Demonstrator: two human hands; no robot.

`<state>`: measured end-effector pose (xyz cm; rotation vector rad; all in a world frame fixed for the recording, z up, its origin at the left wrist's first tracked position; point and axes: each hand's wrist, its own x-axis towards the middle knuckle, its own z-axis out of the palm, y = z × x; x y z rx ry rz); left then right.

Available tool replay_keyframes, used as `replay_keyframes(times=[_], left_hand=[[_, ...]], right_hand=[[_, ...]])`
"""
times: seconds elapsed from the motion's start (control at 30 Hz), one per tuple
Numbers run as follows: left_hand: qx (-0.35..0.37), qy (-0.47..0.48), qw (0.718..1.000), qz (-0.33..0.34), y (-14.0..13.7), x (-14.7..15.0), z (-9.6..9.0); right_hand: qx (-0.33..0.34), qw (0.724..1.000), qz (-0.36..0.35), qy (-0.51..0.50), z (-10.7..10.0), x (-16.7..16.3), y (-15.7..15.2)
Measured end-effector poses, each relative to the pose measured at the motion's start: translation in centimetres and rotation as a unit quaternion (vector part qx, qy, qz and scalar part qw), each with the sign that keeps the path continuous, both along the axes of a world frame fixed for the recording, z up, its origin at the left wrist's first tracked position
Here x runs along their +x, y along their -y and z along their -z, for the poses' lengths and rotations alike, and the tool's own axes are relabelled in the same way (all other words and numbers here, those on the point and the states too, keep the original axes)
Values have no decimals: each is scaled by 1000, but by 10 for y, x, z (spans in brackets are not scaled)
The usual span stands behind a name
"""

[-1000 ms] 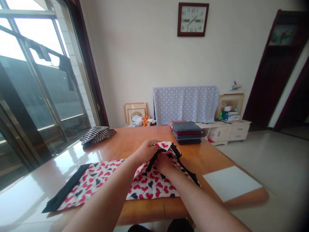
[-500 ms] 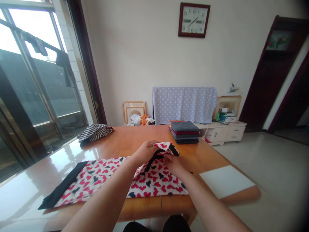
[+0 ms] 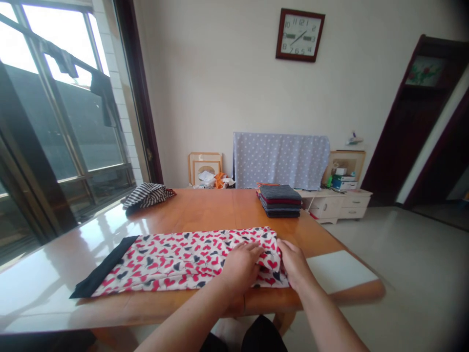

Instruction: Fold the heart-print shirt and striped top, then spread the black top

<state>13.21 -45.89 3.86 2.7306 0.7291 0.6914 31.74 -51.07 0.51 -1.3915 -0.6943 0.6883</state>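
Note:
A white garment (image 3: 172, 259) printed with red and black hearts lies in a long folded strip across the table, with a black band (image 3: 106, 269) at its left end. My left hand (image 3: 242, 266) rests palm down on the cloth near its right end, fingers stretched out. At the garment's right edge is my right hand (image 3: 296, 264), its fingers curled against the fabric and partly hidden. Small creases run through the cloth around both hands.
A striped black-and-white garment (image 3: 148, 197) lies bunched at the table's far left. Folded clothes (image 3: 280, 200) are stacked at the far right edge. A white sheet (image 3: 340, 271) lies on the wooden table's (image 3: 205, 210) right corner.
The lifted, bunched part of the heart-print garment now lies down at the right end. My left hand has come nearer and flattened on it; my right hand has moved right to the edge.

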Motion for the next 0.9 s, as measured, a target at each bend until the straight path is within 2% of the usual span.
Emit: replay_keyframes(times=[0.1,0.2,0.33,0.43,0.5,0.57,0.7,0.8,0.9], left_hand=[[18,-15,1000,8,17,-1,14],[15,6,1000,3,25,-11,19],[-1,59,997,-55,22,-44,17],[-2,77,988,-132,13,-84,11],[-13,65,983,-168,5,-113,9],[-25,54,978,-199,-3,-139,9],[-43,50,973,-222,-15,-178,16],[-58,53,974,-212,-20,-192,20],[-71,43,976,-202,-22,-196,22]], right_hand=[[-25,993,16,111,6,11,14],[-41,978,30,203,9,16,24],[-19,939,68,336,6,12,41],[-16,912,1,411,1,3,57],[-34,891,-78,445,-2,-3,66],[-60,867,-121,480,-3,-8,71],[-88,830,-94,542,0,-13,70],[-77,831,-72,547,0,-11,62],[-47,860,-44,507,-7,-7,52]])
